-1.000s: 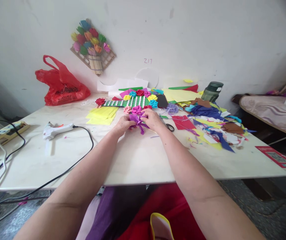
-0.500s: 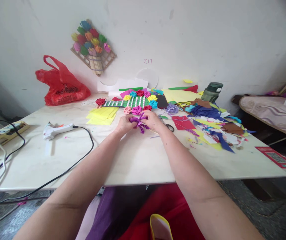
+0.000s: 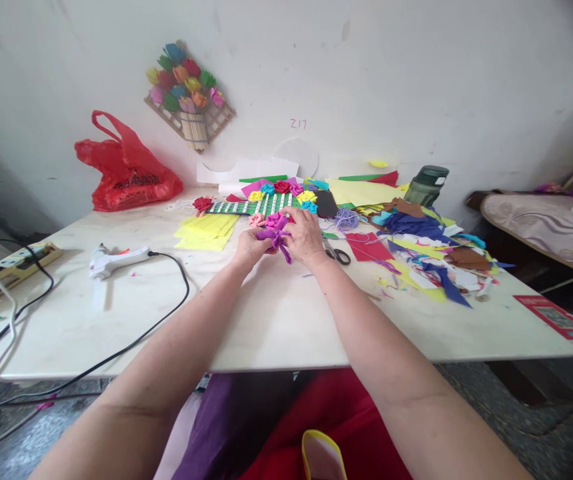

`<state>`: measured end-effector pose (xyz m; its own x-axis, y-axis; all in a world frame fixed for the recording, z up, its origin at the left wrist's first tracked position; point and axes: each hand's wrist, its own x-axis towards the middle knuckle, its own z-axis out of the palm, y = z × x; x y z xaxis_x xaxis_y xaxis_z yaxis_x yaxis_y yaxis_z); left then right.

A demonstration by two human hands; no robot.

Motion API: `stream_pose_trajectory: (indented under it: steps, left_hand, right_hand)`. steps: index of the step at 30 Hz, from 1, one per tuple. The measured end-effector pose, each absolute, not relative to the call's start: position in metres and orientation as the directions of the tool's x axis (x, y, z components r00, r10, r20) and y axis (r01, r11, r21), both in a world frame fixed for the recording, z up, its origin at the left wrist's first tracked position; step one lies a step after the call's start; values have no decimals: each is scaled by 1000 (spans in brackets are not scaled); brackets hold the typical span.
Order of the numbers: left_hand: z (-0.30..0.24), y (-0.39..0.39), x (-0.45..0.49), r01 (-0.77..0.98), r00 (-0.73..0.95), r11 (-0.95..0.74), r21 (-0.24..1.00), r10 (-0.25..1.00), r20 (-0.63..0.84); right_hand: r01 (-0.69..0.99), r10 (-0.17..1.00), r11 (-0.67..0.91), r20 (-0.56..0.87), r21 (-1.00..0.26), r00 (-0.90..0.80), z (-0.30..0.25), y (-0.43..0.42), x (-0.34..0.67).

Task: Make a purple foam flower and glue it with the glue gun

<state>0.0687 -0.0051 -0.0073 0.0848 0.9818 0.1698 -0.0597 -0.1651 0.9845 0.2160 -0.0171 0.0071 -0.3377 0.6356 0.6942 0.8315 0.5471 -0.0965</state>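
Note:
Over the middle of the table, my left hand (image 3: 252,247) pinches one side of a purple crepe-paper flower (image 3: 277,239). My right hand (image 3: 305,237) is closed on its other side, its fingers bent over the top of the purple folds. Just behind them lies a green-and-white woven piece (image 3: 246,206) edged with paper roses in red, yellow, blue and pink; my fingers hide part of its front row. A pair of scissors (image 3: 339,255) lies right beside my right wrist.
A white glue gun (image 3: 119,260) with a black cord rests at left, near a power strip (image 3: 11,270). Yellow paper sheets (image 3: 205,231) lie left of my hands. Paper scraps (image 3: 416,227) and a green bottle (image 3: 425,185) are at right; a red plastic bag (image 3: 129,177) stands at back left.
My right hand has shifted over the top of the purple flower, its fingers now reaching farther across it. The flower's spread petals look more gathered. My left hand keeps its pinch.

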Motion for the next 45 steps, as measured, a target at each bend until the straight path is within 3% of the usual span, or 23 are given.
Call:
stream_pose_trajectory:
  steps: [4,8,11,16,19,27,32,38,45]
  left_hand:
    - [-5,-8,68,-71,130,-173,982,975,181]
    - [-4,-11,67,-62,154,-177,982,971,185]
    - [-5,-12,68,-66,128,-176,982,975,183]
    - [-4,-14,69,-66,113,-175,982,977,181]
    - [-2,-15,69,-92,131,-154,984,977,166]
    - [-6,-7,66,-194,151,-44,980,986,75]
    - [-10,-1,63,-88,176,-88,992,979,103]
    - [-14,4,60,98,117,-139,985,985,127]
    - [-13,3,60,98,130,-151,984,982,138]
  right_hand:
    - [861,595,507,708,37,-381,14,-24,215]
    - [878,620,475,684,64,-385,14,-23,214]
    - [879,674,477,641,2,-367,13,-21,215]
    - [870,768,437,598,-229,-228,8,-20,214]
    - [866,783,422,590,-268,-198,5,-18,213]
    - [867,707,496,601,-44,-374,5,-17,209]
    - [838,679,542,554,63,-481,5,-20,204]
    - [825,676,557,527,91,-515,2,-20,200]
    - [832,658,552,582,58,-477,-2,-15,201]
